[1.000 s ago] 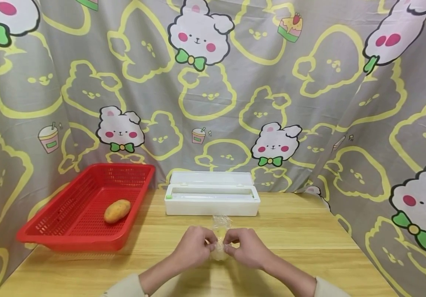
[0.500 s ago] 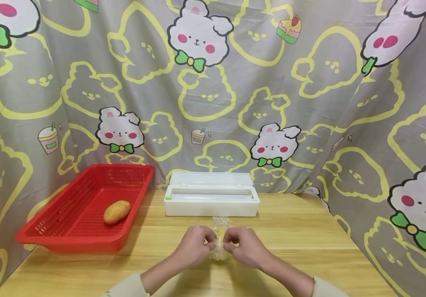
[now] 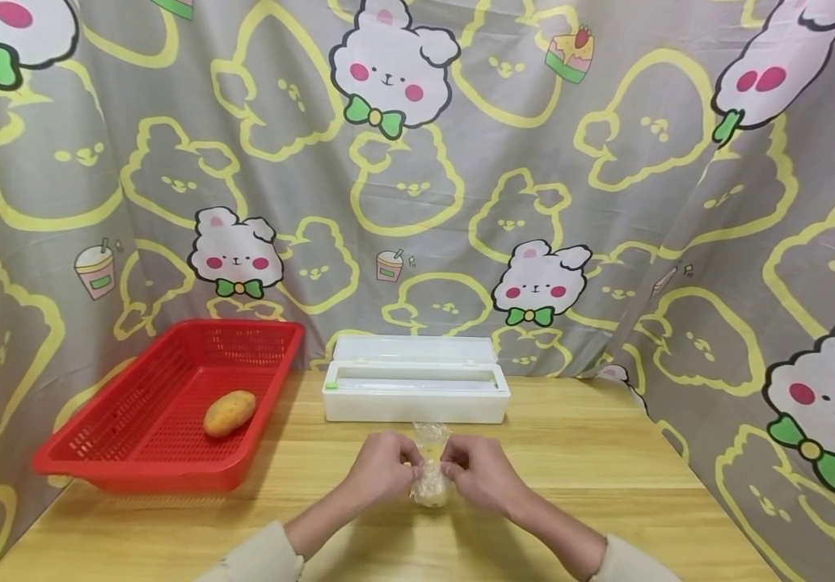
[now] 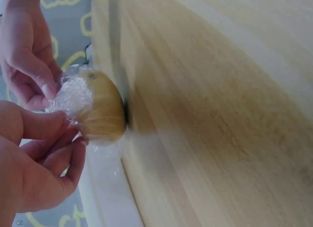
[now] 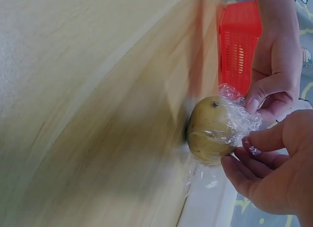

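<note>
A potato (image 4: 110, 107) rests on the table, loosely covered in clear plastic wrap (image 4: 76, 97) that is bunched on its top. From the left side, my left hand (image 3: 385, 470) pinches the gathered wrap between thumb and fingertips. Opposite it, my right hand (image 3: 481, 473) pinches the same bunched film. In the right wrist view the potato (image 5: 205, 129) shows a dark spot through the film. A loose tail of wrap (image 3: 432, 434) stretches from the far end toward the white box.
Behind the hands stands a white wrap dispenser box (image 3: 417, 406), its lid raised and a roll inside. On the left is a red plastic basket (image 3: 162, 477) holding another potato (image 3: 230, 414). A patterned curtain (image 3: 417, 178) closes off the back and sides of the wooden table (image 3: 606, 501).
Both hands have shifted slightly away from me along the wrap, and more of the wrapped potato shows between them. Box and basket stay in place.
</note>
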`<state>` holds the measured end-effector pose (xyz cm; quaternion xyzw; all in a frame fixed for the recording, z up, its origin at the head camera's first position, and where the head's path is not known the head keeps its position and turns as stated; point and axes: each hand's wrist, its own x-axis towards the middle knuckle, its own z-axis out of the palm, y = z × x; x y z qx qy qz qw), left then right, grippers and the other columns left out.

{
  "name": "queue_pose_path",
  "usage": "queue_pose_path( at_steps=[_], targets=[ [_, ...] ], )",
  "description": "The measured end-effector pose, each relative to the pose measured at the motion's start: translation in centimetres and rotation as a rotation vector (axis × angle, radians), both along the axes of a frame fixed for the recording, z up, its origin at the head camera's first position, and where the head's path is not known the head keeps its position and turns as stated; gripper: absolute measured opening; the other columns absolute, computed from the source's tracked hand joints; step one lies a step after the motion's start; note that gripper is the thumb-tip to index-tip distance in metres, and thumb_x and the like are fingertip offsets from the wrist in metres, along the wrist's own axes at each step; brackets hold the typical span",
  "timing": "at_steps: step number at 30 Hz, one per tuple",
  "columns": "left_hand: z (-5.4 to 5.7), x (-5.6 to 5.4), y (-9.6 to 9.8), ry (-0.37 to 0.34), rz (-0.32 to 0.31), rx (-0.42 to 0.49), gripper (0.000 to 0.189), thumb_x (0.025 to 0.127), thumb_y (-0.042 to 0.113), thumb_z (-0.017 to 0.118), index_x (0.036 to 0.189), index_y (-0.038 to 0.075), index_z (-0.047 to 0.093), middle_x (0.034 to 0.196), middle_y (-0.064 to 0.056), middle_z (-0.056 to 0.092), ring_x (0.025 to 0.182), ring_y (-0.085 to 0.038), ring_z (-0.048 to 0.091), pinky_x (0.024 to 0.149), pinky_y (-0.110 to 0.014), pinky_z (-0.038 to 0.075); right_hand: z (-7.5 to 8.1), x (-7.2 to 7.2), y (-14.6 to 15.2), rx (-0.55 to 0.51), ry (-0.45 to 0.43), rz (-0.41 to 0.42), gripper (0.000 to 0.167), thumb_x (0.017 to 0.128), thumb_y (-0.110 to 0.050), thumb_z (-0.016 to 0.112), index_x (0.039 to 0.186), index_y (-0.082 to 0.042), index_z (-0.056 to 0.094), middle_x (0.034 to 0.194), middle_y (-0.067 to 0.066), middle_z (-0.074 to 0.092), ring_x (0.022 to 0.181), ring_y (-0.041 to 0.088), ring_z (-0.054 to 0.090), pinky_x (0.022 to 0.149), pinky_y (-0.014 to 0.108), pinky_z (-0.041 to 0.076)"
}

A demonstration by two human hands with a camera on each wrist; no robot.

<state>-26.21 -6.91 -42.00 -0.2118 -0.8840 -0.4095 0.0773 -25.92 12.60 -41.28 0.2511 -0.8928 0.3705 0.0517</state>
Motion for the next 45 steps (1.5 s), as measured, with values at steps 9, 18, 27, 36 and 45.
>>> queue_pose_path(
  at_steps=[9,18,27,36,45],
  targets=[
    [0.0,-0.7,0.3,0.015,0.033,0.008,0.015,0.07,-0.005,0.069,0.064,0.009,0.072,0.066,0.005,0.068,0.061,-0.004,0.051,0.056,-0.02,0.044,-0.4,-0.5,-0.3,-0.035,0.037,-0.098,0.018,0.085,0.004,0.069,0.076,-0.011,0.067,0.067,-0.005,0.063,0.059,0.003,0.052,0.056,0.021,0.045],
    [0.0,-0.9,0.3,0.018,0.073,-0.028,0.016,0.072,-0.002,0.072,0.065,0.012,0.069,0.074,0.004,0.07,0.066,-0.006,0.054,0.06,-0.02,0.046,-0.9,-0.8,-0.9,-0.047,0.102,-0.156,0.023,0.083,0.006,0.068,0.072,-0.013,0.064,0.062,-0.007,0.06,0.056,0.002,0.047,0.054,0.021,0.042],
    [-0.2,-1.3,0.2,-0.004,0.1,-0.023,0.017,0.073,-0.001,0.07,0.064,0.013,0.067,0.071,0.002,0.068,0.063,-0.008,0.05,0.06,-0.021,0.042,-1.1,-1.1,-1.1,-0.027,0.123,-0.17,0.021,0.082,0.006,0.069,0.072,-0.012,0.063,0.064,-0.006,0.06,0.059,0.002,0.049,0.057,0.021,0.043],
    [0.2,-1.5,0.2,-0.01,0.075,-0.015,0.018,0.075,-0.002,0.073,0.064,0.012,0.067,0.073,0.002,0.068,0.065,-0.008,0.051,0.059,-0.021,0.042,-0.9,-1.6,-0.9,-0.017,0.141,-0.16,0.019,0.081,0.005,0.071,0.072,-0.01,0.064,0.063,-0.006,0.06,0.057,0.002,0.049,0.055,0.021,0.043],
    [0.4,-1.2,0.1,-0.099,0.029,0.01,0.016,0.077,-0.006,0.073,0.075,0.007,0.065,0.075,0.0,0.064,0.068,-0.01,0.057,0.059,-0.02,0.049,-1.2,-1.4,-0.8,-0.048,0.11,-0.135,0.019,0.083,0.006,0.072,0.074,-0.009,0.066,0.064,-0.005,0.061,0.056,0.003,0.049,0.053,0.021,0.043]
  ],
)
